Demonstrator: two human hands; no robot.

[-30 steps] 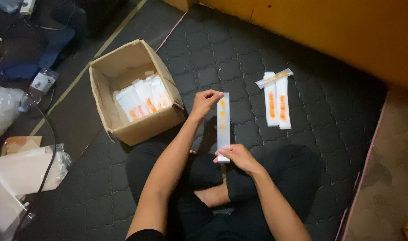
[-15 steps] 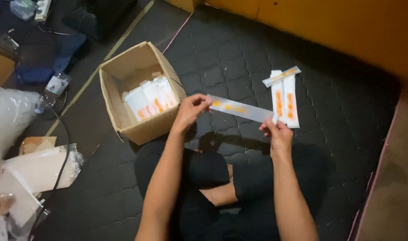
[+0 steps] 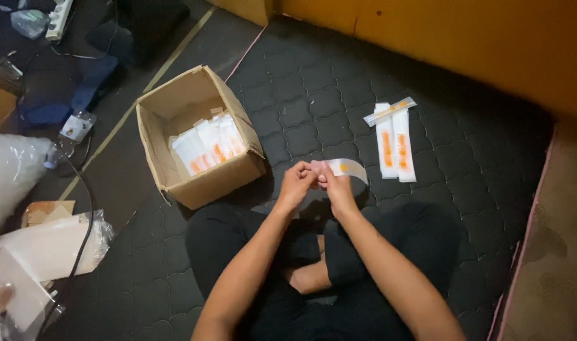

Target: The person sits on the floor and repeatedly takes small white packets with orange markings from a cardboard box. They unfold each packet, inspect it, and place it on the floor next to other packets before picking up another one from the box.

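I see my left hand (image 3: 296, 183) and right hand (image 3: 336, 188) brought together in front of my crossed legs, above the dark quilted floor mat (image 3: 301, 107). Both are pinched shut on one thin white paper strip with an orange mark (image 3: 346, 168). The fingertips of the two hands meet at its near end, and the rest of the strip curves out to the right of my right hand in a soft arc, bent rather than flat. The orange mark sits on the curved part, just past my right fingers; I cannot make out any finer detail on it.

To the left of my hands, just beside my left knee, stands an open brown cardboard box (image 3: 168, 126) with its flaps up. Inside it leans a bundle of white flat packets with orange patches (image 3: 209, 146), stacked against one another towards the box's right wall.

To the right of my hands, further out on the mat, two long white strips with orange printing (image 3: 394, 144) lie flat and side by side, touching along their long edges. A third, narrower strip (image 3: 389, 111) lies tilted across their far ends.

At the left edge of the floor, off the mat, I see crumpled clear plastic bags with pale paper in them (image 3: 42, 246) and a black cable (image 3: 80, 208) running past. A yellow-orange wall panel (image 3: 465, 38) borders the mat's far side.
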